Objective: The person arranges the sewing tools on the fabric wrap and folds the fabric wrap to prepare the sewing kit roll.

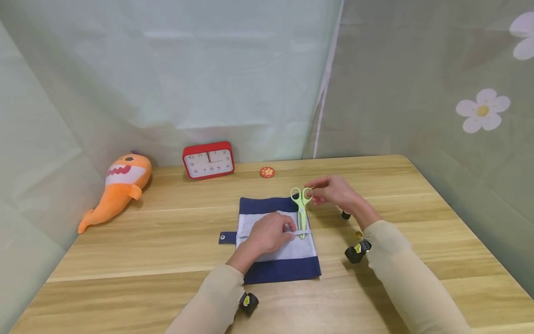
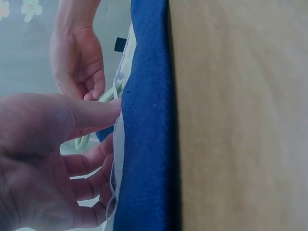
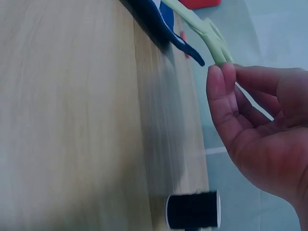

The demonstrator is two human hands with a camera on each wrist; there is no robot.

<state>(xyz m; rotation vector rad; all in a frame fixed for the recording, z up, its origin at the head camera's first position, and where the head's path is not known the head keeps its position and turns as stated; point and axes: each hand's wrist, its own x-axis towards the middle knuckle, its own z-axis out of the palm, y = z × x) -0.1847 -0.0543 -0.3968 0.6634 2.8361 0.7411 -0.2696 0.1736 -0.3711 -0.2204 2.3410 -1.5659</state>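
A navy-and-grey fabric roll-up case (image 1: 281,272) lies spread on the table, a white elastic band (image 1: 303,232) crossing its middle. Light green scissors (image 1: 302,214) lie along the right part of the case, blades under the band and handles toward the far edge. My right hand (image 1: 335,191) pinches the right handle loop between thumb and fingertips; in the right wrist view the handle end (image 3: 219,50) sits between them. Over the grey lining, my left hand (image 1: 270,234) has bent fingers and pinches the band just left of the blades.
A black thread spool (image 3: 192,210) and a small gold object (image 1: 359,234) are right of the case, partly behind the right arm. Toward the back stand a red clock (image 1: 208,161) and an orange plush shark (image 1: 118,190); a round red badge (image 1: 267,172) lies nearby. A snap tab (image 1: 227,237) sticks out left.
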